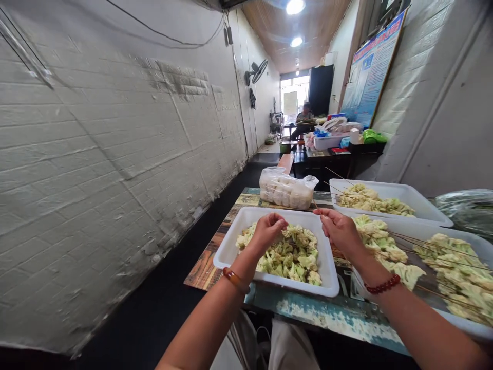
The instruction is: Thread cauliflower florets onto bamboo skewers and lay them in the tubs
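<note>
L hand (pixel 270 229) was over the near white tub (pixel 225 253), fingers curled w/ thumb & index tips close tog.; couldn't tell if anything sat btwn them. R hand (pixel 339 229) was nearly closed, thumb & fingers pinching a thin skewer (pixel 316 206) by the tub's R rim; its tip stuck up past the fingers. Hands were apart, w/ a gap btwn them over the tub's R half.

Loose cauliflower pcs (pixel 287 264) lay in that tub, under & around L hand. Tub stood on the tabletop (pixel 206 264), w/ a clear plastic bag (pixel 287 191) of pale round items just behind it. To the R, partly behind R forearm, was a 2nd tray w/ skewered cauliflower (pixel 458 272) in it, thin sticks running across. Behind that: a 3rd white tray (pixel 427 205), also w/ cauliflower & a few sticks poking out. L wrist had an amber-colored bangle (pixel 234 280), R wrist a red bead bracelet (pixel 383 285).
</note>
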A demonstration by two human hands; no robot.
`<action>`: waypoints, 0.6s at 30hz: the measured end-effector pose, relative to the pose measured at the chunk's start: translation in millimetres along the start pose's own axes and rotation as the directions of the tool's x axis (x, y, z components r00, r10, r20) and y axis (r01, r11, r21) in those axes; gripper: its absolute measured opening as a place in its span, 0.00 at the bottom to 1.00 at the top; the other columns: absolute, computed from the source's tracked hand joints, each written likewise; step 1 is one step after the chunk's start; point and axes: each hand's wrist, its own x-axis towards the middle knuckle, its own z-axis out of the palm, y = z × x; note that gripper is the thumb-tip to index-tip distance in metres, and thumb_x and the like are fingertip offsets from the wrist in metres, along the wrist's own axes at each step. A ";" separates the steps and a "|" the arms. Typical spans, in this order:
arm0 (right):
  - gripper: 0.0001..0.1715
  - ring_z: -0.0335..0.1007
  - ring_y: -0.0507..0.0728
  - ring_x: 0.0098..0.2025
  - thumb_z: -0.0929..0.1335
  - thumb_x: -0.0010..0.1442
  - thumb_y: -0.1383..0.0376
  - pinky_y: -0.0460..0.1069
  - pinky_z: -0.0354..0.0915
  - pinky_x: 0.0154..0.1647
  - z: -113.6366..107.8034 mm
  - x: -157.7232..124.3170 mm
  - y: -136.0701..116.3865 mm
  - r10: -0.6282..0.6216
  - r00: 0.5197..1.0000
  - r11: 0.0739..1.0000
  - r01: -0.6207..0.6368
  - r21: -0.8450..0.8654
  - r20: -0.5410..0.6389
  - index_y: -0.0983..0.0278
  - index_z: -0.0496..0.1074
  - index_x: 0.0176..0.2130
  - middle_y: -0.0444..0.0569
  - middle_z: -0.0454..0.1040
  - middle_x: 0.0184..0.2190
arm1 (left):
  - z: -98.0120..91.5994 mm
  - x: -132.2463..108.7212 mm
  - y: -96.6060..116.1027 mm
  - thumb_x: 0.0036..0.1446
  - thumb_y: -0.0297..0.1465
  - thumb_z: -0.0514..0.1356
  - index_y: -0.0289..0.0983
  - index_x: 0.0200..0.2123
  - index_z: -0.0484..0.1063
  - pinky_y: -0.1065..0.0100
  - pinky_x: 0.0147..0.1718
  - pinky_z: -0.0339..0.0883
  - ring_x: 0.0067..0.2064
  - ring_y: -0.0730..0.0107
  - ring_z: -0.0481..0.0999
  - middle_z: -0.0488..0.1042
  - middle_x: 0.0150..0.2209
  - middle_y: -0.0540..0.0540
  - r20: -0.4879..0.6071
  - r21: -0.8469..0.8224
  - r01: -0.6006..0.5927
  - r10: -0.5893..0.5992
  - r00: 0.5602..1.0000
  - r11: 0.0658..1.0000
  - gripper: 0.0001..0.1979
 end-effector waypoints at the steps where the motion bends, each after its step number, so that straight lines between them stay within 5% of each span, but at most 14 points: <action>1: 0.24 0.52 0.47 0.14 0.65 0.54 0.56 0.43 0.50 0.14 -0.1 -0.6 -0.4 0.000 1.000 1.000 0.000 -0.010 0.000 0.68 0.73 0.46 0.37 0.61 0.14 | -0.8 1.0 -4.0 0.52 0.33 0.59 0.34 0.30 0.68 0.69 0.32 0.65 0.30 0.72 0.72 0.75 0.29 0.45 -0.014 0.088 -0.036 0.037 0.999 0.996 0.07; 5: 0.24 0.52 0.47 0.14 0.64 0.55 0.56 0.42 0.50 0.15 6.2 -6.3 -6.8 0.013 1.000 1.000 -0.013 -0.002 0.005 0.68 0.72 0.46 0.37 0.61 0.14 | 1.1 -3.3 -9.5 0.53 0.29 0.56 0.36 0.32 0.73 0.70 0.31 0.63 0.30 0.71 0.71 0.75 0.30 0.47 0.168 0.459 -0.236 0.177 0.970 0.857 0.06; 8: 0.24 0.52 0.46 0.13 0.64 0.56 0.55 0.42 0.50 0.14 18.3 -15.4 -13.2 0.022 1.000 0.999 -0.022 0.044 0.021 0.67 0.72 0.46 0.36 0.61 0.14 | 11.3 -14.7 -6.4 0.54 0.27 0.55 0.37 0.33 0.74 0.69 0.33 0.64 0.31 0.69 0.71 0.75 0.32 0.46 0.388 0.581 -0.417 0.213 0.897 0.699 0.08; 14: 0.25 0.50 0.46 0.14 0.64 0.57 0.54 0.42 0.48 0.14 40.4 -40.4 -10.4 0.039 0.999 0.988 -0.042 0.146 0.022 0.69 0.71 0.47 0.36 0.60 0.14 | 35.4 -29.8 -11.1 0.52 0.25 0.56 0.34 0.37 0.75 0.62 0.44 0.64 0.43 0.58 0.72 0.75 0.40 0.38 0.739 0.556 -0.752 0.201 0.642 0.354 0.09; 18: 0.26 0.48 0.46 0.14 0.64 0.57 0.53 0.42 0.46 0.14 44.6 -47.7 -1.0 0.059 0.998 0.981 -0.055 0.189 -0.015 0.69 0.70 0.47 0.35 0.58 0.15 | 42.1 -25.5 -26.0 0.54 0.24 0.55 0.33 0.35 0.75 0.61 0.45 0.63 0.41 0.59 0.72 0.75 0.36 0.38 0.811 0.528 -0.814 0.141 0.568 0.243 0.09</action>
